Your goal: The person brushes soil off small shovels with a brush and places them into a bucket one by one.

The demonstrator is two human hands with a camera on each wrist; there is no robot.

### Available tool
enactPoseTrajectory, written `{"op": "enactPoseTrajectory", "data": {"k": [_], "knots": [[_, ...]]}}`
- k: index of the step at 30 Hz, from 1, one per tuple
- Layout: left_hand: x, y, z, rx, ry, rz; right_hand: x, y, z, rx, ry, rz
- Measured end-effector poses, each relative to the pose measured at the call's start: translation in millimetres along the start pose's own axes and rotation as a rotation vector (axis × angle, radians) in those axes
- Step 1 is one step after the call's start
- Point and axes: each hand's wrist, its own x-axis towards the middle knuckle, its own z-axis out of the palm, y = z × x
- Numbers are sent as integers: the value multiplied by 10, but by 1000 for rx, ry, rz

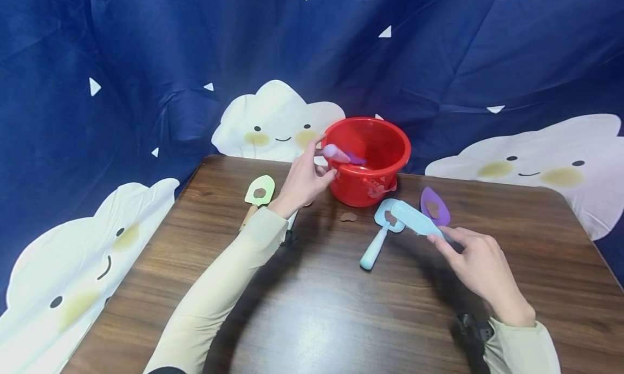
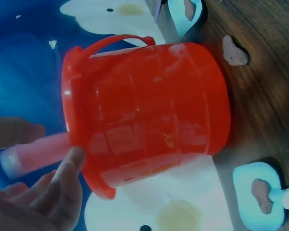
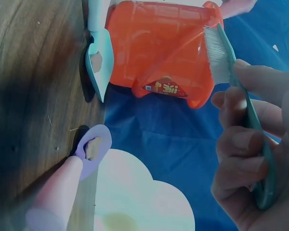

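Observation:
At the near left rim of a red bucket (image 1: 370,189), my left hand (image 1: 304,176) has its fingers spread around the pink handle (image 1: 336,153) of a purple-headed tool, with gaps between fingers and handle. The tool's head (image 1: 357,160) lies inside the bucket. In the left wrist view, a fingertip is at the rim beside the handle (image 2: 41,153). My right hand (image 1: 480,260) grips a light blue brush (image 3: 253,118) with pale bristles (image 3: 216,54). Below the brush in the head view lies a light blue shovel (image 1: 374,249) with a brown lump (image 1: 390,218) on its blade.
A purple trowel (image 1: 441,214) bearing a brown lump lies right of the bucket. Another brown lump (image 1: 348,217) sits on the wooden table (image 1: 312,287). Left of my left hand is a green spade (image 1: 260,188) with a brown patch. A blue cloud-print cloth (image 1: 414,65) hangs behind.

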Motion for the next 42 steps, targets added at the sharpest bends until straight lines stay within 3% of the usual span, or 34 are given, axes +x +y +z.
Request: {"op": "enactPoseTrajectory", "data": {"k": [3,7,12,17,21,31,34,38,42], "knots": [[-33,-40,-14,-17,-8,-66,12,5,-27,-2,15,-2],[-92,-81,-33,37,5,-123,21,4,-59,0,7,26],[-181,-99,-29,81,-3,-156,24,1,-99,-5,2,52],[-285,-94,58,73,-51,-164,30,27,-121,-4,56,27],[-385,-108,233,69,-150,-169,24,54,-141,11,80,38],[-674,-145,850,141,-500,-213,-16,71,-170,61,63,108],[-741,-121,996,168,-579,-213,-25,75,-168,65,61,118],[-787,-66,1130,164,-611,-228,-32,72,-157,61,54,125],[-810,-20,1222,70,-619,-276,-29,77,-153,54,58,122]]}}
